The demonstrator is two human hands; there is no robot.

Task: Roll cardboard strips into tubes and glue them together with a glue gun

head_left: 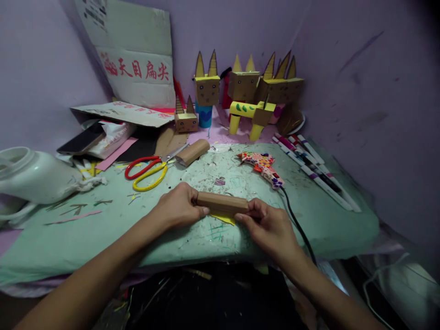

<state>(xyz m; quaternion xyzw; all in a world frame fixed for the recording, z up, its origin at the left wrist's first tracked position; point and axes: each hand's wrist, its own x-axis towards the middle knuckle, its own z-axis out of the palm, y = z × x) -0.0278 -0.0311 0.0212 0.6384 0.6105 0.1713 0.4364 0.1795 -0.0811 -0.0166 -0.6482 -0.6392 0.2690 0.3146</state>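
Between my two hands lies a brown cardboard tube (222, 203), held crosswise low over the green-covered table. My left hand (182, 205) is closed on its left end, thumb along the near side. At the right end, my right hand (270, 225) pinches it with thumb and fingers. A piece of yellow paper (224, 218) pokes out beneath the tube; how much of it lies underneath is hidden. Beyond my hands are scissors (147, 170) with one red and one yellow handle, a second cardboard tube (193, 152), and a glue gun (263, 167) with a patterned cover.
Cardboard animal figures (207, 94) stand at the back against the wall. Several markers (319, 174) lie at the right. A white plastic jug (37, 176) rests on its side at the left, near folded cardboard (123, 112). The glue gun's black cord (297, 220) runs over the front edge.
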